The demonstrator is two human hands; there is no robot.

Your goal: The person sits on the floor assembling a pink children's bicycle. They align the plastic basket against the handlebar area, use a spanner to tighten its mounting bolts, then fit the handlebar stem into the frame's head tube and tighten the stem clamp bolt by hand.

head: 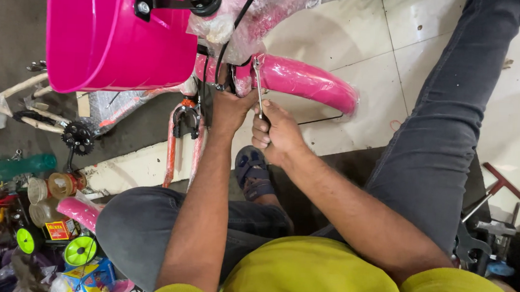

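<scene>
Tiled floor below — right hand [279, 132] clamped on spanner [258, 84]; left hand [229, 106] gripping fork [216, 84] by pink mudguard [305, 80].

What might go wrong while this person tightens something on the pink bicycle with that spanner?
The spanner in the right hand could slip off the fitting, and the left hand sits right beside it, so knuckles may get knocked. The black cable hangs close to the spanner's head and might snag. The pink mudguard lies just behind the tool and could be scratched.
</scene>
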